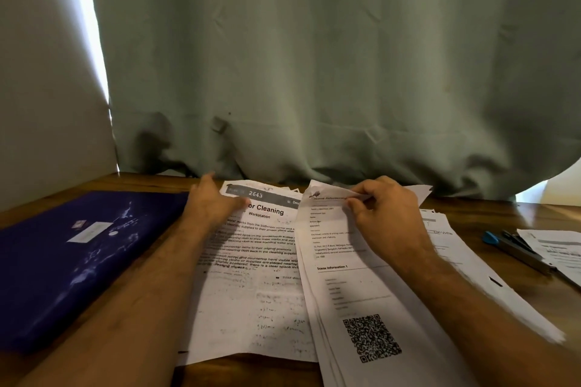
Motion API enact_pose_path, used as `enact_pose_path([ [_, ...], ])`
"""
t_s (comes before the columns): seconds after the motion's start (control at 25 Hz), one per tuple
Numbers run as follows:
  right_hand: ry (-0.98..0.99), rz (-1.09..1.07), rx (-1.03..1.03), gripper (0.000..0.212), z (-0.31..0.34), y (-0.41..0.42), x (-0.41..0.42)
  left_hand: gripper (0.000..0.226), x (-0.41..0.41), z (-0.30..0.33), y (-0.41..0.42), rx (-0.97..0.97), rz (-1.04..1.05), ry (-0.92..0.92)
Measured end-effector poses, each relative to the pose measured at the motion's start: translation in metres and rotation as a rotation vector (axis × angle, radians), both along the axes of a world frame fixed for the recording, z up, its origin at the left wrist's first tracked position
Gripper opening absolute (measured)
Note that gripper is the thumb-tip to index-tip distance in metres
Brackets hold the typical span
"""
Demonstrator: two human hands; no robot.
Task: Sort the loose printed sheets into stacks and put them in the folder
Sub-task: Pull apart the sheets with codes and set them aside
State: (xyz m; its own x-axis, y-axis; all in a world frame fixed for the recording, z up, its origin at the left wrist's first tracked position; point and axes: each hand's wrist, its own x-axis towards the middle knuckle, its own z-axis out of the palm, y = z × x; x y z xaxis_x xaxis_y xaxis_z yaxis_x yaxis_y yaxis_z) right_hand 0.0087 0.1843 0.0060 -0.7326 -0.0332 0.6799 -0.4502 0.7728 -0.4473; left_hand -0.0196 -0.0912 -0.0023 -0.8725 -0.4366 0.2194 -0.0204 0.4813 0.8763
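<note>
1. Table [534, 214]: wooden; runs across the lower half of the frame, curtain [314, 56] behind it; all the paperwork lies on it.
2. Folder [78, 254]: dark blue, lower left of the frame; closed and flat; no sheet visible in or on it, so the filing step looks not yet begun.
3. Cleaning sheets [251, 292]: lower centre; a pile topped by a page headed "Cleaning / Workstation"; reads as one sorted stack forming.
4. Scene-info sheets [361, 292]: just right of that pile, overlapping its edge; top page carries a QR code; edges fanned, not squared up.
5. Loose sheets [456, 245]: further right, under the right forearm, plus a few at the far right edge; apparently unsorted.
6. Left hand [210, 201]: fingers straight, resting flat on the top left corner of the cleaning sheets; grasps nothing.
7. Right hand [383, 207]: fingers curled, pinching the curled top edge of the scene-info top page.
8. Stapler [515, 248]: right edge, blue tip; lying idle.
9. Judgement: sorting roughly midway; remaining: finish the right side, square the stacks, load the folder.
</note>
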Motion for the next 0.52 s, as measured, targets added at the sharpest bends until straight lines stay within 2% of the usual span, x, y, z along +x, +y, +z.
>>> enact_pose_path([
  [0.08, 0.025, 0.016, -0.011, 0.006, 0.001, 0.001, 0.001, 0.071, 0.003, -0.003, -0.013, 0.179, -0.032, 0.01],
  [0.16, 0.037, 0.028, -0.016, 0.006, 0.002, 0.001, 0.003, 0.035, 0.003, -0.005, -0.019, 0.272, -0.11, 0.029],
  [0.24, 0.071, 0.043, -0.028, 0.007, 0.004, -0.003, 0.007, 0.014, 0.003, -0.006, -0.019, 0.383, -0.162, 0.1],
  [0.36, 0.153, 0.065, -0.049, 0.01, 0.008, -0.009, 0.014, 0.01, 0.001, -0.003, -0.019, 0.571, -0.192, 0.24],
  [0.52, 0.108, 0.111, 0.005, 0.015, 0.002, -0.019, 0.02, 0.01, -0.002, -0.004, -0.021, 0.608, -0.2, 0.317],
])
